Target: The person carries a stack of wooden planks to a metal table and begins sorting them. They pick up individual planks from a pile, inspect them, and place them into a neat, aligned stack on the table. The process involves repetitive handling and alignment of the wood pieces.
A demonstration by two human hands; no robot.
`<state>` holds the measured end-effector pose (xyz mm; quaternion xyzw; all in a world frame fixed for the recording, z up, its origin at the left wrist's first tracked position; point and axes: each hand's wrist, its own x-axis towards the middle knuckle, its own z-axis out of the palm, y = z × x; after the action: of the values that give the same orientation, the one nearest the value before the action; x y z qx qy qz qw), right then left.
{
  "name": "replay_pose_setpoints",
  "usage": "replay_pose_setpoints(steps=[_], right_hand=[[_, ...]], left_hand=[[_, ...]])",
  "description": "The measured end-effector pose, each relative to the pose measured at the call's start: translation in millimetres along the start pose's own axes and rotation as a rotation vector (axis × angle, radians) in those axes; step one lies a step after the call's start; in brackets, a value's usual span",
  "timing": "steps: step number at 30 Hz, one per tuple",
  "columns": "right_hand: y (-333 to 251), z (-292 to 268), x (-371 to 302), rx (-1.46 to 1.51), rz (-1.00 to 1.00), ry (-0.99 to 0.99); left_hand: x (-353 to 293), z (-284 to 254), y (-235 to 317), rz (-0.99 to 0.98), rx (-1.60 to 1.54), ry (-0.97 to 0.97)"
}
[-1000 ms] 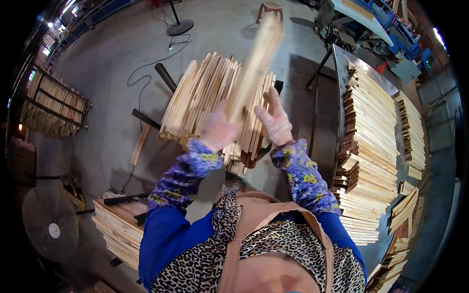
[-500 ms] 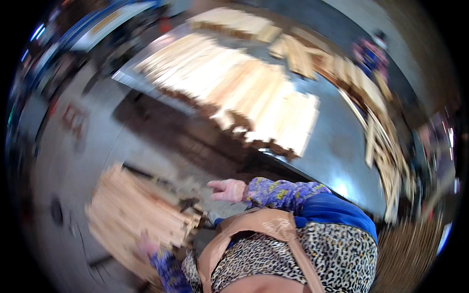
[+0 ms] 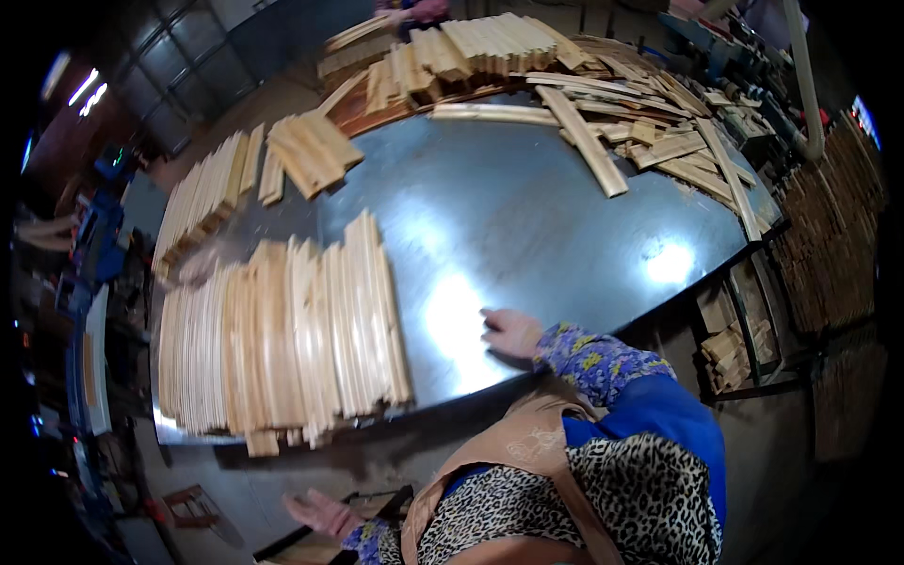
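My right hand (image 3: 514,333) hovers at or just over the near edge of a shiny metal table (image 3: 527,245); its fingers are loosely apart with nothing in them. Lower down on the left, my left hand (image 3: 325,514) is open, fingers spread, beside a dark metal frame (image 3: 377,504) partly hidden by my body. Between the hands and farther left, a wide row of upright-packed wooden strips (image 3: 282,339) lies along the table's left end. Whether my right fingertips touch the metal cannot be made out.
Behind the row lie more strips (image 3: 202,198) and a few boards (image 3: 311,151). Loose offcuts (image 3: 678,141) are heaped at the far right, and stacked strips (image 3: 499,45) stand at the back. A rack with wood blocks (image 3: 730,353) is right of me; a stool (image 3: 191,507) stands on the floor.
My view has swung right, toward the table. The wood stack under my left hand is out of sight, and that hand is off it. My right hand is now at the table's edge.
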<state>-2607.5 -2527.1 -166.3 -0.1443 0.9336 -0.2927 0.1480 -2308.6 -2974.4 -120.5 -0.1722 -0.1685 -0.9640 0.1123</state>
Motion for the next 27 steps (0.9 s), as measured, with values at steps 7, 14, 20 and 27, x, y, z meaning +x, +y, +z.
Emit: replay_pose_setpoints(steps=[7,14,20,27], right_hand=[[283.2,-258.3,99.7,-0.381,0.417,0.603],[333.8,-307.4,155.9,-0.071,0.721,0.209],[245.6,-336.4,148.7,-0.013,0.1,-0.36],[402.0,-539.4,358.8,-0.915,0.225,0.57]], left_hand=[[229.7,32.5,-325.5,-0.26,1.819,0.299],[365.0,24.5,-548.4,-0.759,1.316,0.163],[414.4,-36.7,-637.4,-1.2,0.964,0.341],[391.3,-74.5,-628.8,-1.029,0.898,0.439]])
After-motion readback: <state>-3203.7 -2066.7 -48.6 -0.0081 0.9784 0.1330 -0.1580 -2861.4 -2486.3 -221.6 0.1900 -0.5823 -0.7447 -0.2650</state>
